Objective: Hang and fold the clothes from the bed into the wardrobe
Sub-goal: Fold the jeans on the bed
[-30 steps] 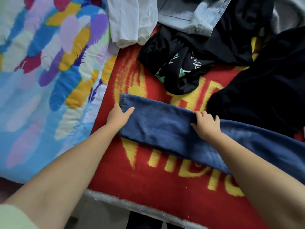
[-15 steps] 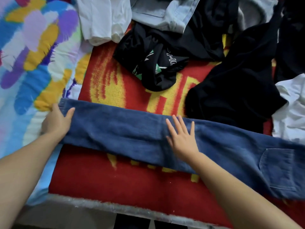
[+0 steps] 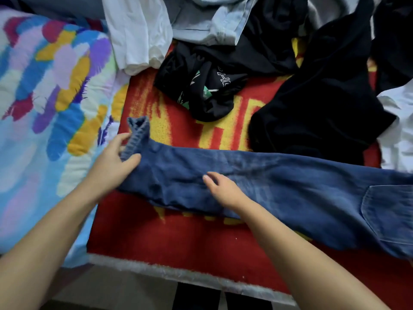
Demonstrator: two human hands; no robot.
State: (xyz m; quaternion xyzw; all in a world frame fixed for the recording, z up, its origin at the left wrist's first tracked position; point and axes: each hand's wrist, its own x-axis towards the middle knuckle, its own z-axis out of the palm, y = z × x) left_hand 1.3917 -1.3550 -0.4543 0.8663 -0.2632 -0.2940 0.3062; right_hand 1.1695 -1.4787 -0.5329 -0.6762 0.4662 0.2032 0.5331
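Blue jeans (image 3: 279, 182) lie folded lengthwise across the red and yellow blanket (image 3: 178, 238), legs to the left and back pocket at the far right. My left hand (image 3: 114, 159) grips the leg hems and lifts them off the blanket, so the cuff stands upright. My right hand (image 3: 223, 191) rests on the middle of the legs with relaxed fingers. Behind the jeans lie a black printed T-shirt (image 3: 207, 86), a large black garment (image 3: 319, 113), a white garment (image 3: 138, 34) and light blue denim (image 3: 214, 23).
A colourful patterned quilt (image 3: 44, 104) covers the bed on the left. More white cloth (image 3: 400, 130) lies at the right edge. The blanket's fringed front edge (image 3: 178, 274) runs along the bed's near side, with dark floor below.
My left hand went from lying flat on the leg ends to gripping them and raising the cuff, moving rightward. My right hand's fingers relaxed on the denim.
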